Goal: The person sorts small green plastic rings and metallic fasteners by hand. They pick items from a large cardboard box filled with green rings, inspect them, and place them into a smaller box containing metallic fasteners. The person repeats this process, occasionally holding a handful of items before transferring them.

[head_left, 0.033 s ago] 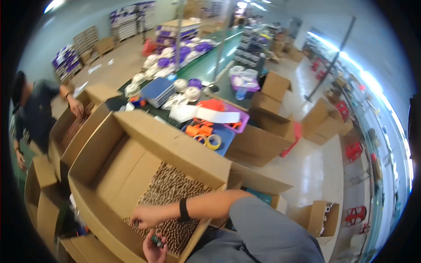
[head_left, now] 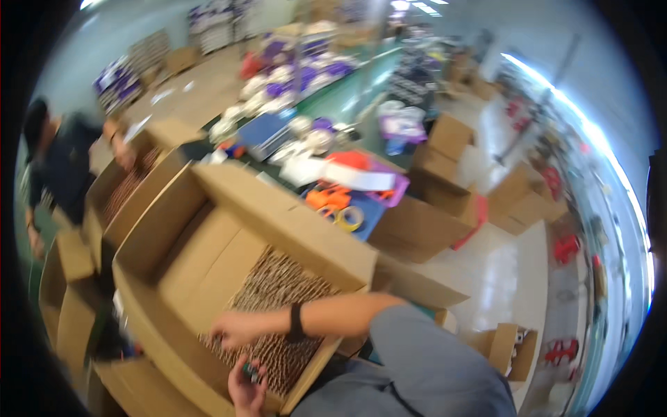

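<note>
The whole scene has slid slightly right and upward in the view, while both hands have barely shifted over the box. At far left, a co-worker in a dark shirt [head_left: 68,156] reaches one hand [head_left: 125,154] into a brown cardboard carton [head_left: 142,196] of reddish-brown pieces [head_left: 124,199]. Next comes the large open brown cardboard box [head_left: 285,217], its near right part covered with close-packed small brown pieces [head_left: 278,286]. Above them, the right hand [head_left: 240,328] points down with bent fingers; blur hides whether they grip anything. Just below it, the left hand [head_left: 243,393] has its fingers curled around a small dark green object [head_left: 250,373]. Farther right, beyond the box, a table bears orange plastic parts [head_left: 326,199], yellow-rimmed tape rolls [head_left: 351,218] and a purple plastic tray [head_left: 399,189].
</note>
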{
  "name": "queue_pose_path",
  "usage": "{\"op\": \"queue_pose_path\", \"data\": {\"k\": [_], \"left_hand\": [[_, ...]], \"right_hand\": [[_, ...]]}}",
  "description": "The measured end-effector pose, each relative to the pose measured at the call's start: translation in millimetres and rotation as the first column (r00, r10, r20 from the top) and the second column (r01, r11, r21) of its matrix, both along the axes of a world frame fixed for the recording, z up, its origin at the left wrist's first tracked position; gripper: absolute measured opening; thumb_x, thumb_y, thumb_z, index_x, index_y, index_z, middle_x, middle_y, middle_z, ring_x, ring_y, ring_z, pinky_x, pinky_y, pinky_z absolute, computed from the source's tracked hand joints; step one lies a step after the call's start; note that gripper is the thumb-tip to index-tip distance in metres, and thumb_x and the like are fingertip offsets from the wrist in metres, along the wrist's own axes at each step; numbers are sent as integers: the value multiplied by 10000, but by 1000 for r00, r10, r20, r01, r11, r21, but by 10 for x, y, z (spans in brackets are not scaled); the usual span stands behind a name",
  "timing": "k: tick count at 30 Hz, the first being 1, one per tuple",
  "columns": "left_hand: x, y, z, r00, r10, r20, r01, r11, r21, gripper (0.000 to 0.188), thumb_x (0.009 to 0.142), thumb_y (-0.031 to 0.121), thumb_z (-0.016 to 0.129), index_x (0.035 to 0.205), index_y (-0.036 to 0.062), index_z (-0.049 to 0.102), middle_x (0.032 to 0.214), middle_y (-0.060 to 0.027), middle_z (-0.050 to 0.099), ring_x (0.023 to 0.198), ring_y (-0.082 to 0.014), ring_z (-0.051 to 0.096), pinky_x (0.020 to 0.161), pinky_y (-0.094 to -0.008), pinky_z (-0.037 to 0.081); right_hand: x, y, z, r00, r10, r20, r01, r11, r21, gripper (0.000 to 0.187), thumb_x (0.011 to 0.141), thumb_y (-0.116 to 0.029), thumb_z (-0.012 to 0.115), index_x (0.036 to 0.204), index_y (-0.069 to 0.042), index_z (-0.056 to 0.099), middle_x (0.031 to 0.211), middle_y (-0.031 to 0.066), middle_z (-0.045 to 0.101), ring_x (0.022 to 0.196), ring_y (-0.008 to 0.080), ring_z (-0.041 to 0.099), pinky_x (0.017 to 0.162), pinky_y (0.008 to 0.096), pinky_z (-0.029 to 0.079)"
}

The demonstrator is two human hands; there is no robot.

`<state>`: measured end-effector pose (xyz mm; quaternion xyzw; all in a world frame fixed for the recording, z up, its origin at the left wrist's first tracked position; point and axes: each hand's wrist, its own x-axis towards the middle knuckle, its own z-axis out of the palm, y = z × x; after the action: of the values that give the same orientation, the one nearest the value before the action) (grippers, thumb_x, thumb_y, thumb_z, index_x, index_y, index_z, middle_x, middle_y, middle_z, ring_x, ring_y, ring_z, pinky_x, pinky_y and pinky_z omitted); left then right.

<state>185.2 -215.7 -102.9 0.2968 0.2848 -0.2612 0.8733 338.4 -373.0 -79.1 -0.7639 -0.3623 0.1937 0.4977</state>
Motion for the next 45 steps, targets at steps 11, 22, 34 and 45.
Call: {"op": "queue_pose_path", "data": {"k": [11,22,34,45], "left_hand": [[-68,192,23,991,112,74,-111,994,-25,423,1071,370,432,1362,86,547,1157,-95,661,996,-234,672,730,-352,588],[-52,197,-26,983,148,107,-148,989,-9,484,1087,417,371,1413,80,491,1189,-101,641,1021,-210,677,762,-363,605],[-23,208,-63,932,317,178,-295,946,-136,642,1062,572,291,1433,67,435,1234,-185,628,1048,-265,682,707,-369,646],[-35,121,-161,961,247,128,-269,940,211,655,1066,568,314,1581,171,230,1302,-85,562,1031,-180,640,817,-377,587]], "right_hand": [[1101,937,-291,983,67,172,-5,940,-341,327,832,-156,672,1125,-14,702,1033,198,733,975,358,702,885,423,559],[1132,1612,-1705,928,331,173,-158,768,-621,304,789,-105,629,1069,-17,709,1075,226,710,1038,384,668,922,438,542],[453,871,111,894,448,-8,-443,882,-159,294,839,-166,645,1077,-1,693,1029,175,723,994,337,695,888,404,553],[-19,508,37,866,493,-80,-486,797,-358,318,821,-213,727,1052,-4,663,957,163,664,926,359,660,798,441,538]]}}
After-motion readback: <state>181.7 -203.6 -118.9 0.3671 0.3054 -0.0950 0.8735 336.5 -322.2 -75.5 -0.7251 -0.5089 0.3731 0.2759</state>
